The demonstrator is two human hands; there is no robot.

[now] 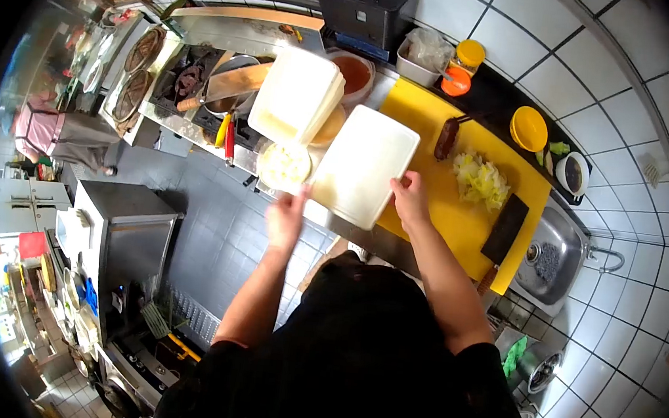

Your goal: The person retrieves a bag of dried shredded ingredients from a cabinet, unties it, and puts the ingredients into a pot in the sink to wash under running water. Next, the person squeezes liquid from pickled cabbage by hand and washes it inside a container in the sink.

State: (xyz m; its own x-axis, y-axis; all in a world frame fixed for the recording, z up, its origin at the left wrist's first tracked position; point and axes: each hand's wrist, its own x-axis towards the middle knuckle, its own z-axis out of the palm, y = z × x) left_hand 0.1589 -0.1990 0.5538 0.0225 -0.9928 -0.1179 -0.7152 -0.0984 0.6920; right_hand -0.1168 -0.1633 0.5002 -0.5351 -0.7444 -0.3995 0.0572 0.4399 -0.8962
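Note:
My right hand point(410, 198) grips the right edge of a white rectangular plastic lid point(365, 162), thumb on top, fingers under it. The lid is over the left end of a yellow cutting board point(469, 125). My left hand point(286, 219), blurred, is by the lid's lower left edge; whether it touches the lid I cannot tell. Just beyond that hand is a round container of pale chopped pieces point(284, 165). Behind it stands a white plastic tub point(297, 94). Chopped pale-green cabbage point(480, 180), a dark red sausage point(446, 139) and a dark-bladed cleaver point(505, 228) lie on the board.
A steel sink point(553, 280) is right of the board. Yellow bowls point(528, 128) and an orange-lidded jar point(456, 81) line the back ledge. A pan point(234, 85) sits on the stove at left. Behind stands a black printer point(367, 13). Another person point(47, 132) is far left.

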